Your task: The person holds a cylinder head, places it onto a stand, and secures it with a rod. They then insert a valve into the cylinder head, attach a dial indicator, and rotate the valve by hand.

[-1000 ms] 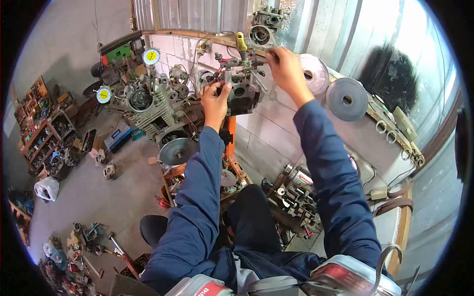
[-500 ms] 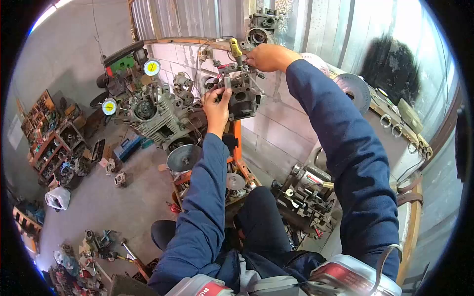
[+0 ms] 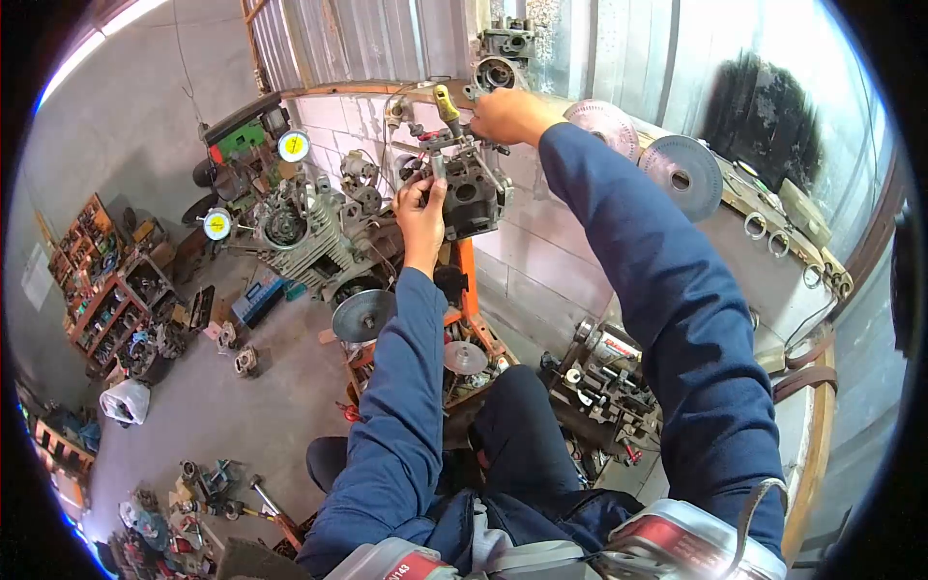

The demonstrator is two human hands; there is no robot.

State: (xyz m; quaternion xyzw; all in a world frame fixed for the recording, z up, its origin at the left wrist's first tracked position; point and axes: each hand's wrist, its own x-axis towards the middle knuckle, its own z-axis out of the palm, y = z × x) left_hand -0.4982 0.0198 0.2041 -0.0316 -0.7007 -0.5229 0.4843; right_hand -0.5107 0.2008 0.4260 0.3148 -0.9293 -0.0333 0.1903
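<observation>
Workshop tally, kind by kind

Two hands (image 3: 422, 211) (image 3: 507, 114), one dark engine part (image 3: 471, 196), one finned engine (image 3: 311, 235), two yellow-faced gauges (image 3: 293, 146) (image 3: 217, 224), two large grey discs (image 3: 606, 122) (image 3: 682, 170), one green machine (image 3: 242, 123), one white bag (image 3: 126, 402).

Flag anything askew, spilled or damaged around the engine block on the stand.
Nothing looks damaged or spilled. The left hand grips the engine block on its orange stand; the right hand rests at its top. Only oddity: loose parts lie scattered on the floor.

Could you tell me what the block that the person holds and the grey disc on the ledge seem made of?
The block looks like cast metal, dark and dull, with bored holes. The grey disc looks matte, with a centre hole: metal or perhaps abrasive stone.
</observation>
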